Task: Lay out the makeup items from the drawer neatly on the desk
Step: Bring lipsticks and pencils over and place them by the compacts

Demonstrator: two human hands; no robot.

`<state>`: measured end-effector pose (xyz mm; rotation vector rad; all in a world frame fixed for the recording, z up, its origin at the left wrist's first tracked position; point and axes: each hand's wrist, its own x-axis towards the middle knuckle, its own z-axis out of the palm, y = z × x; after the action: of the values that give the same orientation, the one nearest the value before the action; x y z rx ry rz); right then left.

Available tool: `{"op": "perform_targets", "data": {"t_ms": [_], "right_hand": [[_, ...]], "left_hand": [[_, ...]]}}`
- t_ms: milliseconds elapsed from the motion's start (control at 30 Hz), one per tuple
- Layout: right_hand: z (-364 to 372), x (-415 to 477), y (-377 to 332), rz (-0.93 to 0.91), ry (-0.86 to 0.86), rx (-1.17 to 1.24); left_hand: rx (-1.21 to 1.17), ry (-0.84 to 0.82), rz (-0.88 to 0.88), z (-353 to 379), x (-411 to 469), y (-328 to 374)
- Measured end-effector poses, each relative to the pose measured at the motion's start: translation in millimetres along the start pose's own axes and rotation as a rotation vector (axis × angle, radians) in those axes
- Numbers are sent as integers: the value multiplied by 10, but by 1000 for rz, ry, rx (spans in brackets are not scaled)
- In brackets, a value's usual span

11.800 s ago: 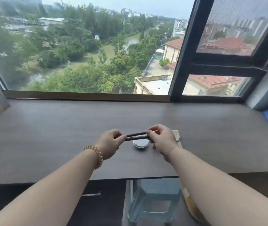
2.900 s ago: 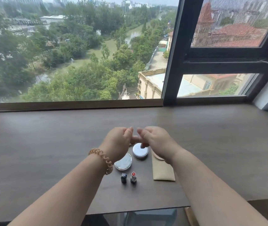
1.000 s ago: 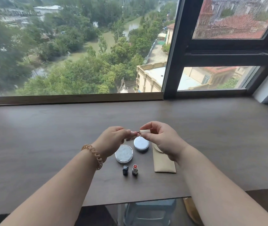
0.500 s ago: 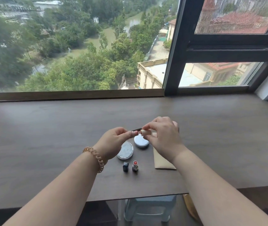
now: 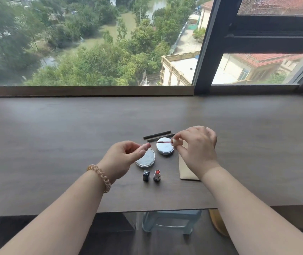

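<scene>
My left hand (image 5: 125, 157) pinches a small lip gloss tube (image 5: 147, 145), mostly hidden by the fingers. My right hand (image 5: 196, 148) holds the tube's beige cap with a thin red-tipped wand (image 5: 162, 142) sticking out to the left, just above a round white compact (image 5: 165, 150). A second round compact (image 5: 147, 160) lies partly under my left fingers. Two dark pencils (image 5: 157, 135) lie side by side behind the compacts. A black lipstick cap (image 5: 146, 175) and an uncapped red lipstick (image 5: 157, 174) stand in front. A tan pouch (image 5: 186, 172) lies under my right wrist.
The brown desk (image 5: 55, 144) runs along a large window with a dark frame (image 5: 202, 52). A pale blue stool (image 5: 171, 221) stands under the desk's front edge. A yellowish object (image 5: 217, 225) lies on the floor beside it.
My hands have pulled apart, and the wand has come out of the tube, with the cap in my right hand. The view has tilted down, so the two pencils now show.
</scene>
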<state>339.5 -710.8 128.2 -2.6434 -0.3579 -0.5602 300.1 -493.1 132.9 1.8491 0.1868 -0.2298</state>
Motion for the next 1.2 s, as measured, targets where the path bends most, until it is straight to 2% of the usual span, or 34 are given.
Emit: {"op": "perform_targets", "data": {"t_ms": [233,400,567,933,1200], "right_hand": [[411,-256,81,218,-249,177],[757,-509,238,339,-396,151],[980,-631,323,329,-460,122],[1109,-709,323,230,-433,41],[943,-725,444,172,-520,45]], "left_hand": [[48,132,-110,122,99,-376],[170,213,-165,232,144,-771],[195,225,-246,318,140,-1078],[322,222,-193,481,173,-1104],[318,101,-174,353,114,-1045]]}}
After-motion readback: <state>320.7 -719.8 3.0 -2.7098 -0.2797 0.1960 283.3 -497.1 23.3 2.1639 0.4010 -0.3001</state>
